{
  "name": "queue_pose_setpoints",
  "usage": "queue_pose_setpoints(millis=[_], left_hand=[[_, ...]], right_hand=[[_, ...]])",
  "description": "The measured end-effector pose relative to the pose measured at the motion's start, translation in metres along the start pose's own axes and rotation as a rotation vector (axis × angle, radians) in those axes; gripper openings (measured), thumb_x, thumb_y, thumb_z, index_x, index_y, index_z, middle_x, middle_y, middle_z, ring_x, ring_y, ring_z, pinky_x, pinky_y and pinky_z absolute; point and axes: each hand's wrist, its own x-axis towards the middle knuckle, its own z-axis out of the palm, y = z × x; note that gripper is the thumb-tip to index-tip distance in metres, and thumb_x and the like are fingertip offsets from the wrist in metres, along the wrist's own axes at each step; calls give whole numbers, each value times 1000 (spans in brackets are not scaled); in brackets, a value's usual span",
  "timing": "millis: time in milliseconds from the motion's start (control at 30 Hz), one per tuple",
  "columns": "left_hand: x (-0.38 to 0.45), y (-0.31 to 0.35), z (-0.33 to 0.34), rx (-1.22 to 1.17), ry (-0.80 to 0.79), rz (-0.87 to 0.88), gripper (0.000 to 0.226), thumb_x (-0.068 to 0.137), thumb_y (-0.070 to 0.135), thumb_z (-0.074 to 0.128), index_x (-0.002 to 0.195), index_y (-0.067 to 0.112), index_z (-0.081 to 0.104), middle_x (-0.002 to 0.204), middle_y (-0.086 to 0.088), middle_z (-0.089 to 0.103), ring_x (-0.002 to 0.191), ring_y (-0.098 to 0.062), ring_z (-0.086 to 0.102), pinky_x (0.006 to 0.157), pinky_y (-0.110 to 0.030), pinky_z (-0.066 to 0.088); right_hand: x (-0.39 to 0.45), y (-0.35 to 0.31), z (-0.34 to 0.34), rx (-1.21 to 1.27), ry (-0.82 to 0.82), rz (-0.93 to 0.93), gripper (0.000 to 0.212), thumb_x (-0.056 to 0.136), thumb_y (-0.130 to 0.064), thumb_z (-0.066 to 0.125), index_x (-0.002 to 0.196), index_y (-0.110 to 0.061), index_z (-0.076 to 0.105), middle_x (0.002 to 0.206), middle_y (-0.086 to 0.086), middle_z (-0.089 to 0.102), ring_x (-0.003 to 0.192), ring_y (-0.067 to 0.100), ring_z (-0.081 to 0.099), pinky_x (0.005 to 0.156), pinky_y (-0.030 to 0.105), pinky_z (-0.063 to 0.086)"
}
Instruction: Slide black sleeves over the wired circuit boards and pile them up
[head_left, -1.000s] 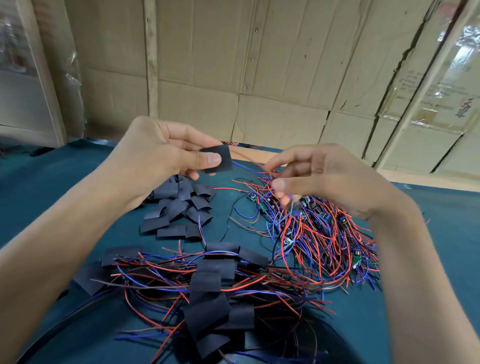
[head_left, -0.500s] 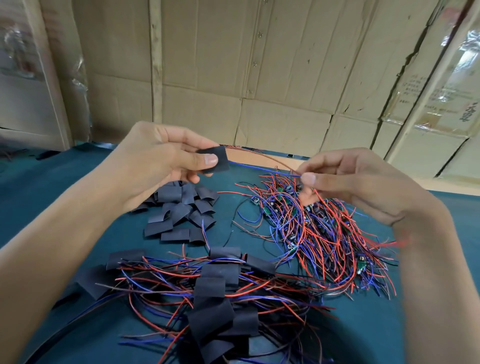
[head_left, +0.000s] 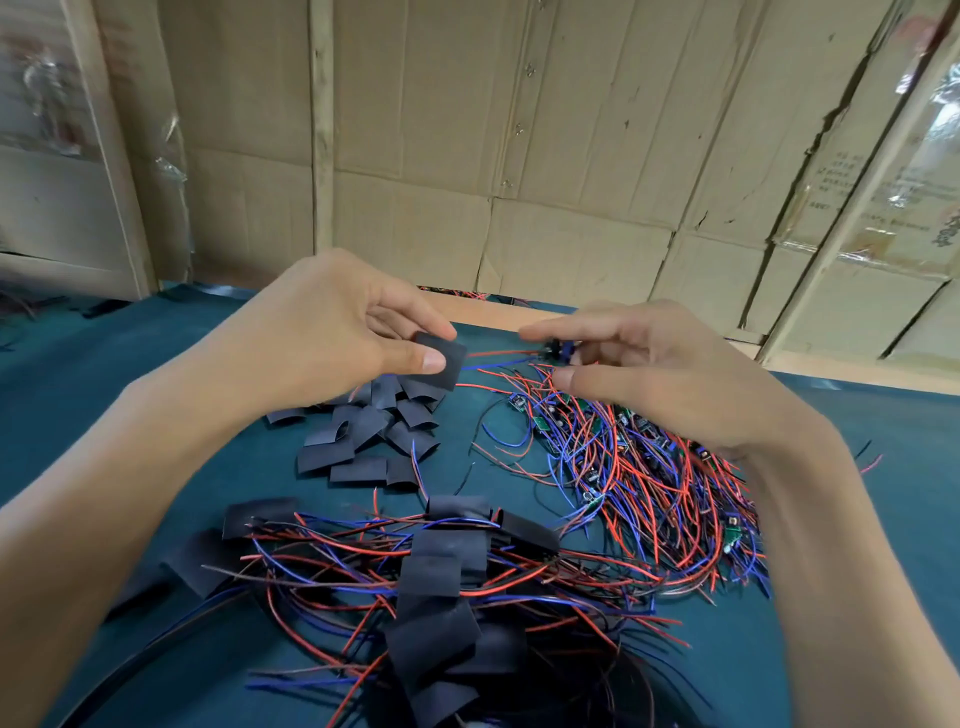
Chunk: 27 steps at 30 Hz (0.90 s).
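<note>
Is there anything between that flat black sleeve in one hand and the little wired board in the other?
Nothing visible. The left hand pinches the flat black sleeve, and the right hand holds the small wired circuit board just beside it. Only open air shows in the gap; the board's red and blue wires trail down to the table.

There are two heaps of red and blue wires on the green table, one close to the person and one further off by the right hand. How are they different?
The near heap has black sleeves over its boards, so none show; the far heap shows small bare green boards. The near heap's wires lie mostly sideways in a bundle; the far heap's tangle loosely. The right hand hovers above the far heap; nothing touches the near one. Both hold red and blue wires.
</note>
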Motion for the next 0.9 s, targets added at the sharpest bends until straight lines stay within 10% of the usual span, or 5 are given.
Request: queue_pose_setpoints(millis=[133,467,633,767,900], left_hand=[[-2,3,5,-59,-34,15,23,76,21,84,90,38,78,81,9,75,78,0,70,68,2,44],[-2,3,16,-346,-120,37,26,78,16,78,102,26,77,79,6,77,61,-13,70,69,-18,57],[-7,8,21,-241,-247,124,40,78,6,79,106,32,71,65,13,72,61,0,68,65,0,43],[-11,12,22,5,-213,228,41,83,11,78,116,33,69,101,9,76,97,-9,71,90,-26,55],[-12,14,19,198,-169,392,35,91,17,68,126,24,67,89,14,72,85,0,67,83,-32,53]], right_hand=[[2,-9,13,-41,-24,-40,39,90,8,66,123,-13,69,114,11,67,103,23,65,101,36,48],[6,-9,15,25,73,-56,23,77,5,81,90,-13,75,82,0,76,76,12,69,76,24,56],[5,-13,15,19,88,-62,22,77,5,80,90,-12,76,84,6,77,77,14,70,86,38,57],[4,-13,15,10,76,-67,21,78,4,80,91,-12,77,87,10,77,78,14,70,87,37,57],[4,-13,16,1,64,-81,23,77,3,81,92,-14,77,88,6,77,79,13,69,87,35,57]])
